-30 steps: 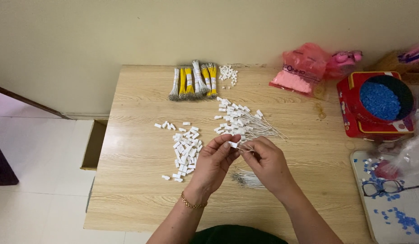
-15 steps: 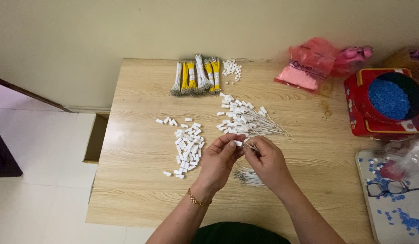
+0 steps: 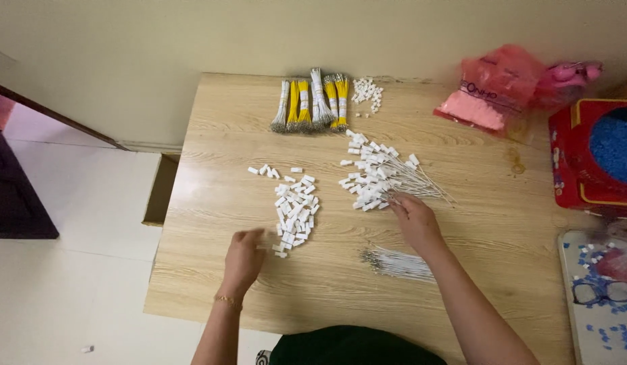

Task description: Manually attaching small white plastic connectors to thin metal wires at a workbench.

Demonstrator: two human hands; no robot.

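My left hand (image 3: 244,260) hovers low over the wooden table (image 3: 212,284). Its loosely curled fingers are just left of a heap of small white plastic caps (image 3: 294,211), and I see nothing in it. My right hand (image 3: 415,222) reaches forward. Its fingertips rest on the near edge of a pile of thin wires with white caps on their ends (image 3: 379,174). Whether it pinches one of them is hidden by the fingers. A bundle of bare thin wires (image 3: 398,263) lies beside my right wrist.
Bundles of yellow and white wires (image 3: 312,105) and a small cluster of white caps (image 3: 366,91) lie at the table's far edge. Pink plastic bags (image 3: 502,88) sit at the back right. A red tin of blue pellets (image 3: 600,155) and spectacles (image 3: 607,292) are on the right.
My hands were together at the table's middle working one piece. They have separated: the left moved down-left to the cap heap, the right went forward to the capped-wire pile.
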